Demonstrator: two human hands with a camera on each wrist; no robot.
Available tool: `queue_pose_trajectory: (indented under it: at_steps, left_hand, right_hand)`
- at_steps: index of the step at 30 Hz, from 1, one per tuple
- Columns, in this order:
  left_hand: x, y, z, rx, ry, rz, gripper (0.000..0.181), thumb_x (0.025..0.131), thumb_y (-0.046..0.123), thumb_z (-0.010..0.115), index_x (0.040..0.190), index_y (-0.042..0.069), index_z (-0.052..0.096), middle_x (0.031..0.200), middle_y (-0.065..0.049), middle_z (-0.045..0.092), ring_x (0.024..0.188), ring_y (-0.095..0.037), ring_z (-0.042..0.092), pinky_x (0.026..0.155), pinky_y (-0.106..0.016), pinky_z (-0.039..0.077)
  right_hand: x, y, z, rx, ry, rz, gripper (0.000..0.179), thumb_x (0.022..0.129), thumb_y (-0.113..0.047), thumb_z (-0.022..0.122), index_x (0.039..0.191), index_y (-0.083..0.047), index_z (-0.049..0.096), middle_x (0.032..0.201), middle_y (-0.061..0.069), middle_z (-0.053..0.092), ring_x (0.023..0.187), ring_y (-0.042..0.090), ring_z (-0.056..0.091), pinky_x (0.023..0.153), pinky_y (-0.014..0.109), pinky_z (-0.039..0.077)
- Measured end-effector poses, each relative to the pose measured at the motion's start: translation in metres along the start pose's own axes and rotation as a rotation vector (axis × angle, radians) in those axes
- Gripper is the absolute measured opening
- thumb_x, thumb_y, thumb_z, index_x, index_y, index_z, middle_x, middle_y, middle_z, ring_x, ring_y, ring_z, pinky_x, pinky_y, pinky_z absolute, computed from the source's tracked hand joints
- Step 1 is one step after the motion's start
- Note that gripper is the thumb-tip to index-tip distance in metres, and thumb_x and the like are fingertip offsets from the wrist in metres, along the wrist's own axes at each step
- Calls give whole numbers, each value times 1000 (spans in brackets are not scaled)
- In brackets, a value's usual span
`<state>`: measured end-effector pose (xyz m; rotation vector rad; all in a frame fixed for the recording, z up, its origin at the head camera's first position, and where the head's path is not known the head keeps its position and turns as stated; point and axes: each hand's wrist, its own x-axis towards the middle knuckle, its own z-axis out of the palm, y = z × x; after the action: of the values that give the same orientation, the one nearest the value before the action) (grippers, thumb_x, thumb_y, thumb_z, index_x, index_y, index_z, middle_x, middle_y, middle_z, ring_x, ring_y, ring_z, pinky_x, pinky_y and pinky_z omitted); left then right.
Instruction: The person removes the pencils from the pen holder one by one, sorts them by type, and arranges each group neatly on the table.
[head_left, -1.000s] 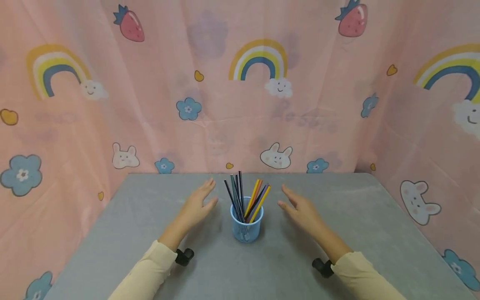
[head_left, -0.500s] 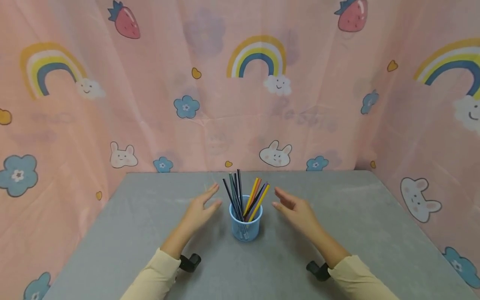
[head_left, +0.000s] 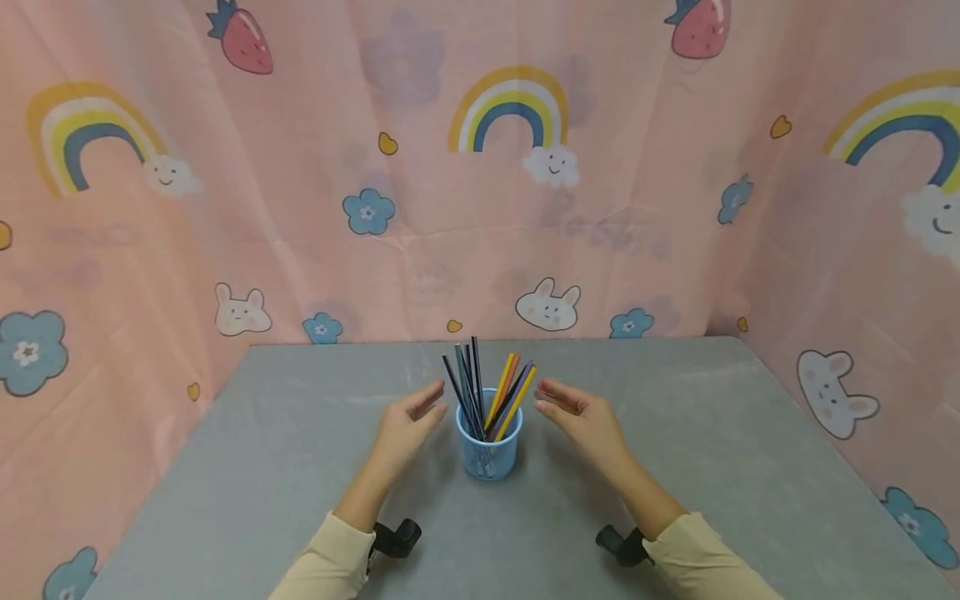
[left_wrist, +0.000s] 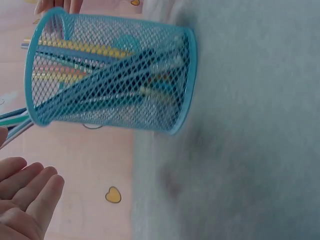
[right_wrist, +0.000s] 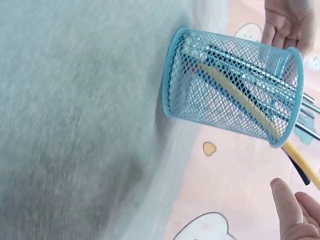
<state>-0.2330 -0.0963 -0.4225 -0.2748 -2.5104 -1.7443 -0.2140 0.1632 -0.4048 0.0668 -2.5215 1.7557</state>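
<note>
A light-blue mesh pen cup [head_left: 489, 461] stands upright on the grey table, with several pencils [head_left: 513, 400] leaning in it: dark ones to the left, yellow, orange and purple ones to the right. Just left of the cup is my left hand [head_left: 401, 429], fingers extended and apart from it. My right hand [head_left: 588, 421] is on the other side, its fingers slightly bent near the yellow pencil. In the left wrist view, the mesh cup [left_wrist: 112, 72] shows the pencils through its wall. The right wrist view has the cup [right_wrist: 232, 85] beside my fingers, with nothing held.
The grey table [head_left: 247, 467] spreads out around the cup. Behind it and along the sides hangs a pink curtain [head_left: 420, 275] printed with rainbows, flowers and rabbits. A black wrist camera [head_left: 397, 539] is on the left wrist and another black camera [head_left: 622, 546] on the right.
Both hands have moved inward toward the cup from either side, and the gaps to it have narrowed. The cup and pencils stay in place; the head view has shifted slightly.
</note>
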Motion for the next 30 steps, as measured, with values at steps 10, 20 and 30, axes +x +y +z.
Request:
queue_pose_trajectory:
  at_steps: [10,20,30]
  left_hand:
    - [-5,-2,13,-77,60,-43,38,97,17,63,132,1,62,131,-17,66,124,-31,62,105,-47,49]
    - [-8,-7,23,-144,96,-88,35,96,22,66,126,4,68,128,-12,69,124,-28,62,107,-47,49]
    - [-9,-12,31,-238,115,-83,35,95,18,67,125,0,66,130,-16,66,122,-29,64,105,-42,51]
  right_hand:
    - [-2,-4,9,39,57,41,37,94,-23,70,126,-4,67,126,14,70,117,27,67,100,40,55]
    - [0,-2,15,128,88,65,39,93,-18,71,126,1,65,126,19,68,111,27,70,88,26,58]
    - [3,-5,21,174,132,21,36,91,-20,73,118,3,68,119,21,70,101,21,73,82,25,60]
